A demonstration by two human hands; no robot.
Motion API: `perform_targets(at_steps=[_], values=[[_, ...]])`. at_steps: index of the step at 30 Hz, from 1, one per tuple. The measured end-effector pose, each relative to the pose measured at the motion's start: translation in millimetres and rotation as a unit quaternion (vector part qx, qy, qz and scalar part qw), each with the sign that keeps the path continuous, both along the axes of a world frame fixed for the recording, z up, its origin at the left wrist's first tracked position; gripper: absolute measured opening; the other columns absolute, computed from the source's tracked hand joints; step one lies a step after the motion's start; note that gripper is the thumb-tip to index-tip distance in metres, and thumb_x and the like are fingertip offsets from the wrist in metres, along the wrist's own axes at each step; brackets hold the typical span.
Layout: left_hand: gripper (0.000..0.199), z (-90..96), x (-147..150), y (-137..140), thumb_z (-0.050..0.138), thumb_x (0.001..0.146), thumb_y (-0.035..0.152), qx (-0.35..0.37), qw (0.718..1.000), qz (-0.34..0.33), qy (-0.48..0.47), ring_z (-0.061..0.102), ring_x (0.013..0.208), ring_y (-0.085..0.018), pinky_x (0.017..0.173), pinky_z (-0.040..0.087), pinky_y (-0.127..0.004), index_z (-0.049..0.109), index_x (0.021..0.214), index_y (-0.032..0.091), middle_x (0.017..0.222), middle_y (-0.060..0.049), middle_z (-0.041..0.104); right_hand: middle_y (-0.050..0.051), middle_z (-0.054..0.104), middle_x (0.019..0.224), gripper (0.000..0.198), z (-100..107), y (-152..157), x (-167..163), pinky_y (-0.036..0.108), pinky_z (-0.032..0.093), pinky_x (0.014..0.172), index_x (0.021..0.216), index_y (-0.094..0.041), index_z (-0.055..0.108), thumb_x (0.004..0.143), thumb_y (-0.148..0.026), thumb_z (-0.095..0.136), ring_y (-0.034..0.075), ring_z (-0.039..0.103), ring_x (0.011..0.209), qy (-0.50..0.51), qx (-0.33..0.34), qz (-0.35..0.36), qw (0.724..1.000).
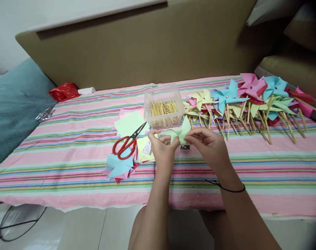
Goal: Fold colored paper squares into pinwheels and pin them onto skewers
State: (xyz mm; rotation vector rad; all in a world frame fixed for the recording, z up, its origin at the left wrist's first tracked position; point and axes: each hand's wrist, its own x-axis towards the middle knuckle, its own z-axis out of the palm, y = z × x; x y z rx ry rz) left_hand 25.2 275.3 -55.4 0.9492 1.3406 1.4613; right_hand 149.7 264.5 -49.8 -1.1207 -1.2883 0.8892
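Observation:
Between my two hands is a pale green paper pinwheel (182,130), its blades partly folded toward the middle. My left hand (164,147) grips it from the left, thumb against the paper. My right hand (208,144) pinches its right edge between thumb and fingers. Just beneath the paper, a small container with shiny metal bits (184,147) is partly hidden. Behind my hands stands a clear plastic box (163,92) holding many short wooden sticks (164,108). Red-handled scissors (129,140) lie left of my left hand, on coloured paper sheets (126,123).
Finished pinwheels on sticks (227,97) are heaped at the right. Cut blue paper (118,163) and a small white box (147,147) lie at left. A red plastic bag (64,92) and a teal cushion (17,107) are farther left on the striped cloth (69,149).

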Motion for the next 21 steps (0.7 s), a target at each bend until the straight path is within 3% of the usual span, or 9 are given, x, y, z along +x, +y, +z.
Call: perform_targets(at_steps=[4, 10, 17, 21], values=[[0.054, 0.2, 0.9, 0.9, 0.072, 0.062, 0.019, 0.003, 0.999, -0.016, -0.03, 0.058, 0.049, -0.012, 0.052, 0.045, -0.022, 0.028, 0.093, 0.026, 0.059, 0.009, 0.06, 0.0, 0.065, 0.077, 0.005, -2.3, 1.0, 0.5, 0.026, 0.048, 0.056, 0.075, -0.023, 0.067, 0.08, -0.024, 0.066, 0.014, 0.06, 0.068, -0.049, 0.014, -0.018, 0.999], [0.056, 2.5, 3.3, 1.2, 0.073, 0.06, 0.019, 0.023, 0.996, -0.024, -0.084, 0.058, 0.046, -0.011, 0.048, 0.044, -0.02, 0.028, 0.094, 0.026, 0.057, 0.009, 0.059, 0.001, 0.069, 0.077, 0.002, -5.5, 1.1, 0.4, 0.032, 0.049, 0.066, 0.073, -0.023, 0.071, 0.075, -0.024, 0.072, 0.018, 0.062, 0.074, -0.046, 0.043, -0.061, 0.996], [0.058, 5.8, 3.8, -0.3, 0.075, 0.059, 0.019, 0.06, 0.99, -0.036, -0.121, 0.056, 0.044, -0.009, 0.05, 0.047, -0.02, 0.028, 0.092, 0.026, 0.056, 0.009, 0.062, 0.0, 0.068, 0.072, 0.007, -2.5, 1.2, -2.8, 0.039, 0.048, 0.081, 0.069, -0.028, 0.072, 0.074, -0.024, 0.074, 0.021, 0.061, 0.082, -0.087, 0.12, -0.088, 0.985], [0.058, 6.7, 4.1, -0.9, 0.077, 0.058, 0.02, 0.068, 0.988, -0.048, -0.127, 0.059, 0.046, -0.01, 0.051, 0.048, -0.02, 0.029, 0.091, 0.026, 0.058, 0.008, 0.064, 0.0, 0.066, 0.075, 0.007, -4.2, 2.0, -3.4, 0.038, 0.048, 0.081, 0.072, -0.029, 0.073, 0.073, -0.023, 0.075, 0.021, 0.06, 0.085, -0.086, 0.106, -0.1, 0.986]])
